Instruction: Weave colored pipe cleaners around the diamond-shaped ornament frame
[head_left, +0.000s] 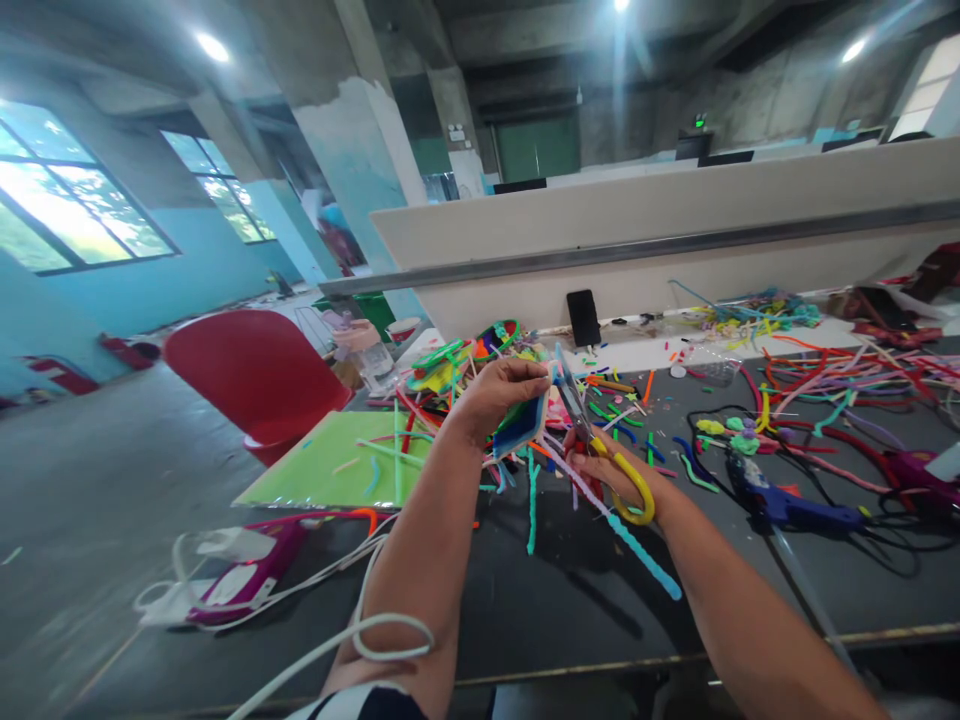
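My left hand (pixel 495 397) is closed, its thumb and fingers pinching a blue, green and white craft piece (pixel 519 428) whose exact kind I cannot make out. In my right hand (pixel 619 468) is a pair of scissors (pixel 634 487) with yellow and red handles. Their blades point up and reach the upper edge of the craft piece by my left fingertips. Whether the blades touch it is unclear. A fuzzy pipe cleaner (pixel 645 557), pink turning to teal, slants down to the right beneath my hands. Another teal pipe cleaner (pixel 532 505) hangs or lies just left of it.
Colourful scraps and pipe cleaners (pixel 817 370) spread over the dark table (pixel 555 620). A blue glue gun (pixel 802 508) with cables lies right. A phone (pixel 583 318) leans at the back. Left are a green sheet (pixel 322 465), a purple power strip (pixel 255 570) and a white cable (pixel 300 670) crossing my forearm.
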